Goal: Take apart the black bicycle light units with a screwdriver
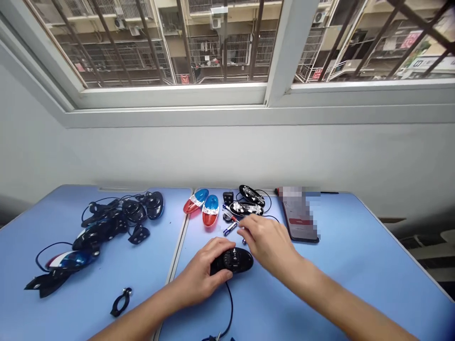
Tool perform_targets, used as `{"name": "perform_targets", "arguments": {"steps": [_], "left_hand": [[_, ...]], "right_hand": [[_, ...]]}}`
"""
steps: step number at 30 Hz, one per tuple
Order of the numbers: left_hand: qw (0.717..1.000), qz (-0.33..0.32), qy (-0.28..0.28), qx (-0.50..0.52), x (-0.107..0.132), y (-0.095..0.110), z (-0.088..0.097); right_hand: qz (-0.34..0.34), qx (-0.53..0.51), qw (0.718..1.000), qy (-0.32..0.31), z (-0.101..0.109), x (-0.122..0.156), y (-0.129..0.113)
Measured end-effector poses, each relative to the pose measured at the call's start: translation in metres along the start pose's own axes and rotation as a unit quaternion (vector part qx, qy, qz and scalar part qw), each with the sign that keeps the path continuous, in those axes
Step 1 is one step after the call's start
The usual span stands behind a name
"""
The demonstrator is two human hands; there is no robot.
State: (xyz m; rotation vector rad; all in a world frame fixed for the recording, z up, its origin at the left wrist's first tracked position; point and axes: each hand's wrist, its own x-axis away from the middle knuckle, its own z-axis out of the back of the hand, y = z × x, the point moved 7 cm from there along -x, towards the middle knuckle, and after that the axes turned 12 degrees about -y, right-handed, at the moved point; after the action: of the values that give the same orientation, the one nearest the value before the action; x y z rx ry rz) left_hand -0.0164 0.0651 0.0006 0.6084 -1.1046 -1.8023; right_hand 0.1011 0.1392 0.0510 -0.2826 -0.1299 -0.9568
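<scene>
I'm tracking the left hand (203,271) gripping a black plastic housing (233,260); right hand (268,244) curling near a battery (230,228), grip unclear.

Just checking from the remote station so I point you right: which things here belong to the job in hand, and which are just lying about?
In the job: left hand on black bike light; right hand; small screwdriver; batteries; opened black shells; red-and-blue lenses.

Lying about: phone; pile of black light units; black handlebar clamp.

Bright daylight from the window (170,97) casts soft shadows, while wide-angle distortion bends the frame's edges.
</scene>
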Motion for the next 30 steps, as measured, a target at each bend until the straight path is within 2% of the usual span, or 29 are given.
{"name": "perform_targets", "arguments": {"steps": [3,6,8,10,13,16,18,20,24,30], "left_hand": [[1.000,-0.004,0.004,-0.003,0.001,0.001,0.001],[1.000,-0.008,0.001,-0.007,0.001,0.001,0.001],[1.000,-0.018,-0.005,-0.013,0.001,0.001,0.000],[1.000,-0.025,-0.007,-0.016,0.001,0.001,-0.001],[1.000,-0.026,-0.008,-0.010,0.002,0.001,-0.002],[1.000,-0.028,-0.010,-0.008,0.002,0.002,-0.003],[0.999,-0.032,-0.011,-0.010,0.002,0.004,-0.002],[0.999,-0.034,-0.014,-0.012,0.001,0.004,-0.002],[1.000,-0.018,-0.017,-0.012,0.001,0.003,-0.001],[0.999,0.008,-0.027,-0.030,0.003,-0.002,-0.001]], "right_hand": [[-0.028,0.041,0.997,-0.054,0.011,-0.031,-0.012],[-0.048,0.058,0.992,-0.103,-0.001,-0.055,-0.017],[-0.056,0.057,0.990,-0.113,-0.008,-0.058,-0.015],[-0.063,0.047,0.992,-0.099,-0.007,-0.051,-0.010],[-0.062,0.021,0.996,-0.053,0.006,-0.023,0.001],[-0.017,-0.046,0.999,-0.016,0.007,0.012,0.011],[0.062,-0.207,0.975,0.051,0.003,0.033,0.017],[0.132,-0.283,0.944,0.101,-0.006,0.048,0.021],[0.187,-0.312,0.917,0.163,-0.018,0.062,0.025],[0.213,-0.319,0.906,0.178,-0.016,0.065,0.029]]}}
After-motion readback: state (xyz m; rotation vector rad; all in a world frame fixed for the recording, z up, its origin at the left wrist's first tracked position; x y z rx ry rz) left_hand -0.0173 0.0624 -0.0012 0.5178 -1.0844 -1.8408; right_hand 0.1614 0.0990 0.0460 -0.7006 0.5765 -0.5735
